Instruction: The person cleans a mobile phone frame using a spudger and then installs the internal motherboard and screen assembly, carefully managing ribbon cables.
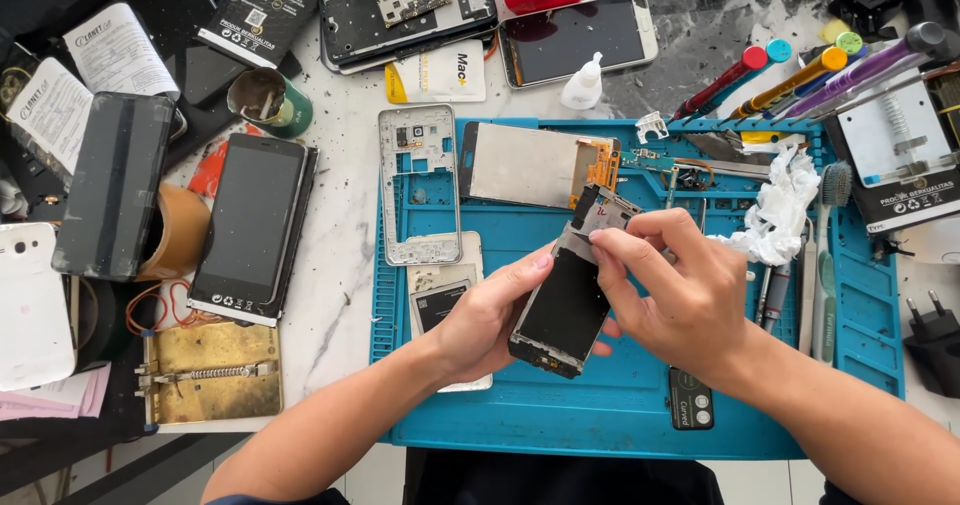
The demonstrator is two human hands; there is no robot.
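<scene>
My left hand (pixel 485 317) cradles a dismantled phone screen assembly (pixel 563 310) from below, tilted over the blue work mat (pixel 620 405). My right hand (pixel 675 290) pinches the upper end of that assembly with thumb and fingers, near its metal top part (pixel 603 211). A silver phone mid-frame (pixel 420 185) lies flat on the mat to the left. A metal-backed display panel with an orange flex cable (pixel 535 165) rests just above my hands. A battery (pixel 440 300) lies partly under my left hand.
An intact black phone (pixel 248 227), a white phone (pixel 30 305) and a brass clamp plate (pixel 210 373) lie at the left. Crumpled white tissue (pixel 780 210), a toothbrush (pixel 828 255), screwdrivers (pixel 800 75) and a small glue bottle (pixel 583 85) sit at the right and top. More opened phones lie along the top.
</scene>
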